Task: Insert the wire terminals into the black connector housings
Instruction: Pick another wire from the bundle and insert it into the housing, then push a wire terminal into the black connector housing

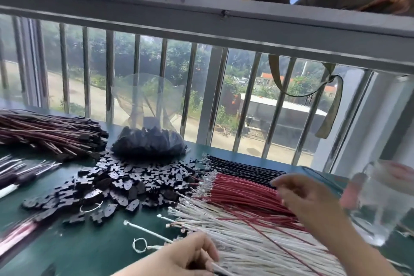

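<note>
Our left hand (179, 255) pinches a white wire (220, 269) at the near table (89, 253) edge, while our right hand (302, 195) hangs relaxed over the red wires (237, 188), gripping nothing. Black housings (116, 184) lie heaped mid-table, just left of the wires, a glass (380, 208) at far right

Clear glass (380, 204) at the green table's (67, 253) right edge, railing (201, 20) behind.
</note>
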A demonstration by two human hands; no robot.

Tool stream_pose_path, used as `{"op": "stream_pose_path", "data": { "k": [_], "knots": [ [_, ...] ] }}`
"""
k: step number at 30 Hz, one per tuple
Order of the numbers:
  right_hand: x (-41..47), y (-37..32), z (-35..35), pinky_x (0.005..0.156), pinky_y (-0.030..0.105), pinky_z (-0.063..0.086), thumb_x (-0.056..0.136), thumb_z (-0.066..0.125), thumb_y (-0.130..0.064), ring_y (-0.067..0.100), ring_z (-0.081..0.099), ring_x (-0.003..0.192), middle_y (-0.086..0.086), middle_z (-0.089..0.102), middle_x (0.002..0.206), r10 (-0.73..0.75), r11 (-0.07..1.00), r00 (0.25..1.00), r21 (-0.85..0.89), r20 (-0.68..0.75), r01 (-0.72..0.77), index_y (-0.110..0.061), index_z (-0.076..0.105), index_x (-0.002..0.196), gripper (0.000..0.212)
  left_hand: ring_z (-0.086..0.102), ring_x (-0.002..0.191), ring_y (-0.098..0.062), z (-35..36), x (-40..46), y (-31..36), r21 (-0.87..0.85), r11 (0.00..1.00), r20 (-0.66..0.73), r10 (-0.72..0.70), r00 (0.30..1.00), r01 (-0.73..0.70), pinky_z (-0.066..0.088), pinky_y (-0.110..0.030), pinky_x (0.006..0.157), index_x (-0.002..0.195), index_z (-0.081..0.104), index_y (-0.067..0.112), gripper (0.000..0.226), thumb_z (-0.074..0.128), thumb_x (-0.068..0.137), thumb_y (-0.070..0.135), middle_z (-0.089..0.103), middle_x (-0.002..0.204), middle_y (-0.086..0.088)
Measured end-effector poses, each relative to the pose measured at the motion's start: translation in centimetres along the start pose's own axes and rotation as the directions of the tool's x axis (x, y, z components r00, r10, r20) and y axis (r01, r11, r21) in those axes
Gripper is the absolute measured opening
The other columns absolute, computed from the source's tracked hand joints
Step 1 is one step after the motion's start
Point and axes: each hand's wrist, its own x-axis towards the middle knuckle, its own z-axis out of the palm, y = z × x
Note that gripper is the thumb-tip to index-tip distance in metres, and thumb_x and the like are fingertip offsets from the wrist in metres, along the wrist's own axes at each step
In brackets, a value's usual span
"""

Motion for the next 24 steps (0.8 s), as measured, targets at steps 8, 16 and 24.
{"op": "stream_pose_path", "data": {
  "k": [8,16,24],
  "knots": [
    [4.4,0.4,9.9,0.07,0.01,0.043,0.086,0.062,-0.044,-0.004,0.056,0.081,-0.02,0.064,0.09,-0.117,0.842,0.953,-0.481,0.28,0.244,-0.034,0.072,0.096,0.017,0.07,0.073,-0.014,-1.1,0.5,-0.3,-0.105,0.985,-0.232,-0.157,0.96,0.135,0.051,-0.018,0.07,0.089,0.067,0.008,0.035,0.084,0.062,0.023,0.074,0.075,-0.001],
    [3.7,0.5,8.4,0.066,0.022,0.053,0.093,0.056,-0.015,0.008,0.064,0.068,-0.004,0.069,0.079,-0.207,0.961,0.978,-0.184,0.004,0.204,-0.015,0.068,0.094,0.012,0.07,0.065,-0.031,-1.1,0.4,-0.3,-0.36,0.915,-0.317,-0.303,0.899,0.182,0.052,-0.026,0.042,0.07,0.069,0.004,0.015,0.083,0.064,0.001,0.072,0.073,-0.023],
    [-2.8,-2.2,4.6,0.061,0.013,0.048,0.083,0.06,-0.045,0.006,0.061,0.073,-0.021,0.066,0.082,-0.351,0.935,0.934,0.081,0.073,0.345,-0.043,0.07,0.098,0.018,0.072,0.079,-0.036,-0.6,-0.3,0.5,-0.567,0.82,-0.267,-0.275,0.923,0.081,0.058,-0.029,0.056,0.062,0.073,0.002,0.028,0.061,0.076,-0.019,0.072,0.082,-0.024]
  ]
}}
